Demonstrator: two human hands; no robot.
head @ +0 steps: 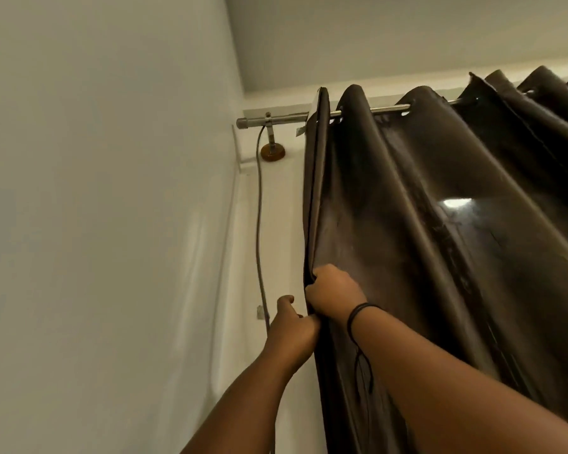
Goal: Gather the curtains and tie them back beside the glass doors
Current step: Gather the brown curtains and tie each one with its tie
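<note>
A dark brown, glossy curtain hangs in deep folds from eyelets on a metal rod near the ceiling. Its left edge falls straight down beside the white wall. My right hand is closed around that left edge, fingers wrapped over the hem, a black cord around the wrist. Just below and to the left, my left hand pinches the same edge from the wall side. The glass doors are hidden behind the fabric.
A grey cable runs down the wall from the rod's end, left of the curtain, passing close to my left hand. The rod bracket with a brown round base is fixed to the wall. A side wall closes the corner on the left.
</note>
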